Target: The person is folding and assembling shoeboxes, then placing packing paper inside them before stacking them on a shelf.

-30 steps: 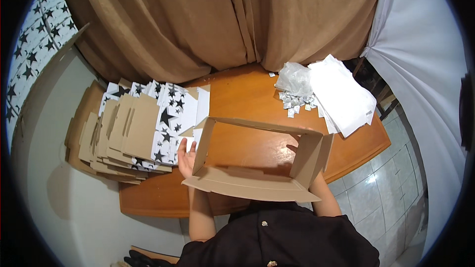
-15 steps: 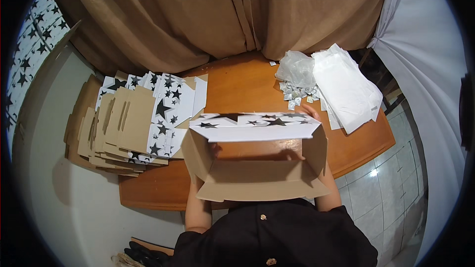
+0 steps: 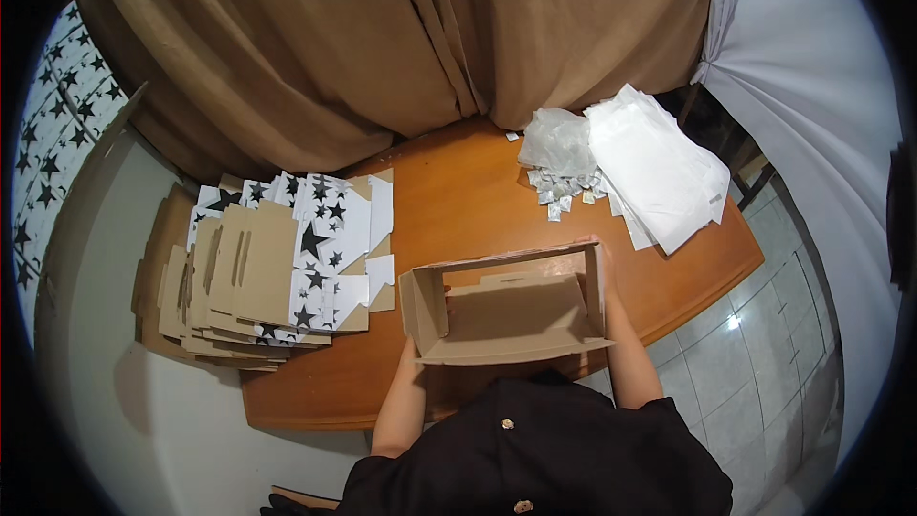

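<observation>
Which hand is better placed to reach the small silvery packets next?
Right hand, probably: it is at the right side of the cardboard box, nearer the packets. The left forearm lies at the opposite side, farther away.

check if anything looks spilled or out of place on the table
Small silvery packets lie loosely scattered by the plastic bag on the right side of the table, as if spilled. The white sheets beside them are fanned unevenly, not squared up.

an open cardboard box point(image 3: 521, 320) is held over the wooden table point(image 3: 449, 196) (star-printed cartons point(image 3: 320, 239) stacked left).
</observation>
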A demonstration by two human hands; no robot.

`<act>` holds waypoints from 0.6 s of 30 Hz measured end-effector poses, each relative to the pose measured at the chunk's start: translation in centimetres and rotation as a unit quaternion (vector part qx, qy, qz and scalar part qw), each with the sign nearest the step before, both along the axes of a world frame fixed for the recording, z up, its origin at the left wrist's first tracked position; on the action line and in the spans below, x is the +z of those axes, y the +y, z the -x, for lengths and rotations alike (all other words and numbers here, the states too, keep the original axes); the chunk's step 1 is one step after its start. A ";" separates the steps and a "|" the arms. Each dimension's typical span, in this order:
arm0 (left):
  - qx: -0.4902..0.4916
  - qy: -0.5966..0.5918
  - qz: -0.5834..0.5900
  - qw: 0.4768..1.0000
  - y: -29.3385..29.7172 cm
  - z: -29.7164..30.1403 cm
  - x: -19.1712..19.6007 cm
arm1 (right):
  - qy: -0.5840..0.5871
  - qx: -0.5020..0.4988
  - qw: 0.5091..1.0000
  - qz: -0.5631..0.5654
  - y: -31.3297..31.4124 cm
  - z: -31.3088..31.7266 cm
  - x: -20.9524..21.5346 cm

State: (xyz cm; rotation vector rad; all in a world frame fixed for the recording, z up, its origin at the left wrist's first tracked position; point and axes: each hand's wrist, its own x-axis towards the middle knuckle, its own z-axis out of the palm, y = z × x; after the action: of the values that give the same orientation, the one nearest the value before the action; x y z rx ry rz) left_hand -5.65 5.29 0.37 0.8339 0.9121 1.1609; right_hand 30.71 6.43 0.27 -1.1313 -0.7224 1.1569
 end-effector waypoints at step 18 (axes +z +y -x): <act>0.139 0.210 -0.109 0.962 -3.3 2.2 -5.4 | -0.166 0.003 0.985 0.052 -2.6 1.5 -2.3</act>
State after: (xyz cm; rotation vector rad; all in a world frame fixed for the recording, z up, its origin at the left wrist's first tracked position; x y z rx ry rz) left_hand -7.81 1.95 -5.01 1.1899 1.2967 1.3705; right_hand 29.23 3.81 -2.03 -1.4302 -0.9282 1.0301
